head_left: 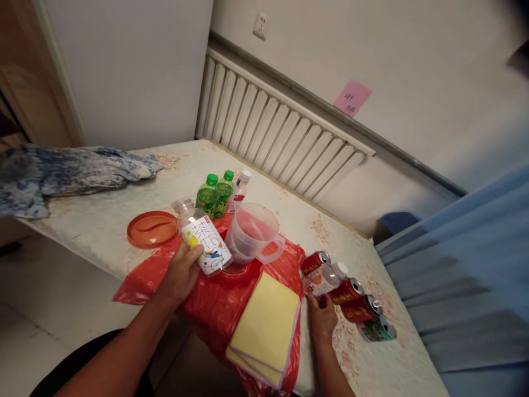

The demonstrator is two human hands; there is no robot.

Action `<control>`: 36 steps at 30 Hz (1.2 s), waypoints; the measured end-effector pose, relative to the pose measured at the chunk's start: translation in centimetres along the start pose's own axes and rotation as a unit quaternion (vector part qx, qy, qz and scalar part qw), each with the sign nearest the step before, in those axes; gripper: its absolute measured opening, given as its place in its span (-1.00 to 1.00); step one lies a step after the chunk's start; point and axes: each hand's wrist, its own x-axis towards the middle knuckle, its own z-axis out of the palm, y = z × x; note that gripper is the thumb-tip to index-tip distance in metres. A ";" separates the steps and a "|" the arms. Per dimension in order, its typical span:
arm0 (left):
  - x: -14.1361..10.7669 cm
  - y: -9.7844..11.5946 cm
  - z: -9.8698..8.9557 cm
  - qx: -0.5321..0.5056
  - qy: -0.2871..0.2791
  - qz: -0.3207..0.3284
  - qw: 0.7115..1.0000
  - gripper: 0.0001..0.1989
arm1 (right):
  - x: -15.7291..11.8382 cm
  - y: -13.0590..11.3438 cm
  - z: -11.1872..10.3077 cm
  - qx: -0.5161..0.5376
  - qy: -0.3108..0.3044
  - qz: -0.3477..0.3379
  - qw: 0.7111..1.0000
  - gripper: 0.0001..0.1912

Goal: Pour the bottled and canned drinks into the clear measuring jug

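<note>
My left hand [184, 273] is wrapped round a clear, capless bottle [206, 245] with a white label, tilted over the red plastic bag [210, 309]. My right hand [322, 317] touches the lower side of a white-capped bottle [322, 278] with a pinkish label; its fingertips are partly hidden. That bottle lies among red cans [361, 309] and a green can [376, 330]. Between my hands, a translucent pitcher [253, 234] stands on the bag, with folded yellow cloths [266, 325] nearer me.
Two green bottles [207, 196] and a white-capped bottle [239, 190] stand behind the pitcher. An orange lid [152, 229] lies left; a patterned cloth [82, 171] is at the far left of the table [184, 160]. A blue curtain [454, 275] hangs at right.
</note>
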 end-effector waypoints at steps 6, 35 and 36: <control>0.7 0.2 -0.3 -0.025 0.015 -0.010 1.000 -0.55 | -0.2 -0.9 -0.4 0.000 -0.003 0.017 1.000 -0.50; 1.7 -1.0 -0.7 0.116 0.100 0.061 0.986 -0.37 | -0.4 -1.3 -0.6 0.003 -0.007 0.012 1.000 -0.51; 1.7 -1.0 -0.7 0.125 0.099 0.059 0.985 -0.37 | -0.4 -1.4 -0.6 0.008 -0.005 0.011 1.000 -0.52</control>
